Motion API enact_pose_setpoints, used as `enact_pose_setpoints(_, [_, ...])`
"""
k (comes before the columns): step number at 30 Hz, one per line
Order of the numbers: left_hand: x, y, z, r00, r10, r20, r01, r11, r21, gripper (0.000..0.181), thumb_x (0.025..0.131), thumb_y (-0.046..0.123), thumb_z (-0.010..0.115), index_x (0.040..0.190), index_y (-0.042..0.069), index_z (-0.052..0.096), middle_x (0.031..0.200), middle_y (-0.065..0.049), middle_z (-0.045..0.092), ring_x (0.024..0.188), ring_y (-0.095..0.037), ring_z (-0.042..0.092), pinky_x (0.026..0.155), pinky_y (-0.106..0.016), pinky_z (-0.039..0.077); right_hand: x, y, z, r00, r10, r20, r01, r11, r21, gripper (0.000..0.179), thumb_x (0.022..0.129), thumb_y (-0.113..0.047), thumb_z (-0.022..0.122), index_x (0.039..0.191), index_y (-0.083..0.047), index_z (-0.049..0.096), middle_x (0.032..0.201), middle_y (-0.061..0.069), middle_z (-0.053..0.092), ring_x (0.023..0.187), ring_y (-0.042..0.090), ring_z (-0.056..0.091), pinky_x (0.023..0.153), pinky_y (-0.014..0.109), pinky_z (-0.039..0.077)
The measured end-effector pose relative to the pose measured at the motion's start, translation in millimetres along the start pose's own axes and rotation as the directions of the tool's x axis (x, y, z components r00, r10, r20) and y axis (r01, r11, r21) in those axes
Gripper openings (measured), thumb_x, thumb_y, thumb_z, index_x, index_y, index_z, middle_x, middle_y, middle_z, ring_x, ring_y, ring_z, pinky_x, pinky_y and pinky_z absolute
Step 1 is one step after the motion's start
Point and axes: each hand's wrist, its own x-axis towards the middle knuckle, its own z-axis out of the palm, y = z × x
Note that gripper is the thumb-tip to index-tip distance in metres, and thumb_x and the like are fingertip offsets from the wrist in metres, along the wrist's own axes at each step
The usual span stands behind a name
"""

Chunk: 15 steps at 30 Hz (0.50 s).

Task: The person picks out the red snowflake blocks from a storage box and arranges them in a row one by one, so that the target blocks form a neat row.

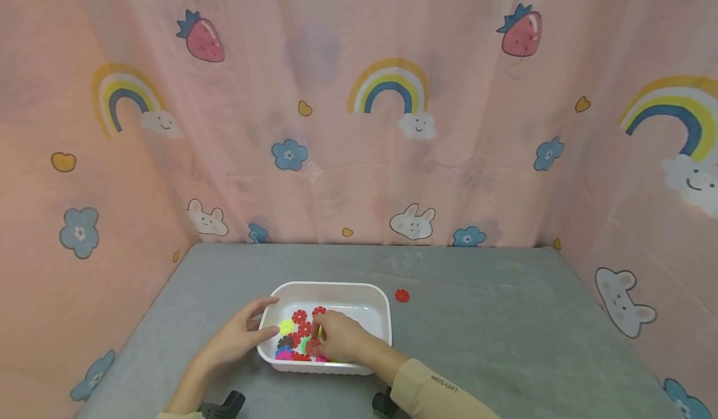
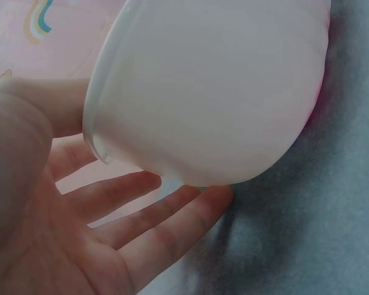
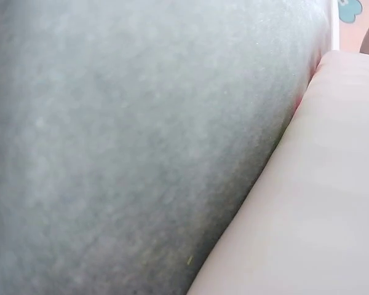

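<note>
A white plastic tray (image 1: 336,286) stands on the table and holds several notched plastic discs, red, yellow, green, blue, pink and dark brown. My left hand (image 1: 238,335) grips the tray's left end; in the left wrist view the thumb hooks over the rim and the fingers spread along the outer wall. My right hand (image 1: 344,338) reaches down into the tray with bent fingers, its fingertips pinching a red disc (image 1: 312,346). Other red discs (image 1: 299,316) and a yellow disc (image 1: 287,327) lie beside it. The right wrist view misses this hand's fingers.
One red disc (image 1: 402,295) lies outside the tray, off its right rear corner, on the grey table (image 1: 493,319). A pink printed curtain (image 1: 477,176) encloses the table at the back and sides. Dark devices (image 1: 224,405) sit beneath both wrists.
</note>
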Motion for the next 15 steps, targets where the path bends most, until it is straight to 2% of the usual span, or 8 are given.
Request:
enact_pose_setpoints(6, [1.0, -0.2, 1.4, 1.000, 0.000, -0.012, 0.000, 1.000, 0.022, 0.063, 0.092, 0.029, 0.077, 0.147, 0.013, 0.050, 0.156, -0.027, 0.038, 0.134, -0.053, 0.046, 0.101, -0.061, 0.049, -1.8, 0.8, 0.0, 1.000, -0.022, -0.020, 0.023, 0.999, 0.038, 0.021, 0.081, -0.014, 0.083, 0.088, -0.017, 0.064, 0.073, -0.008, 0.052, 0.067, 0.007, 0.049, 0.062, 0.023, 0.042])
enact_pose_setpoints(15, [2.8, -1.9, 1.3, 1.000, 0.002, -0.010, -0.001, 1.000, 0.023, 0.063, 0.092, 0.030, 0.077, 0.147, 0.013, 0.050, 0.156, -0.027, 0.039, 0.134, -0.054, 0.046, 0.101, -0.061, 0.049, -5.8, 1.0, -1.3, 0.998, 0.019, -0.058, -0.006, 0.977, 0.214, 0.022, 0.083, -0.006, 0.080, 0.084, -0.016, 0.060, 0.070, -0.004, 0.055, 0.062, 0.009, 0.050, 0.055, 0.022, 0.040])
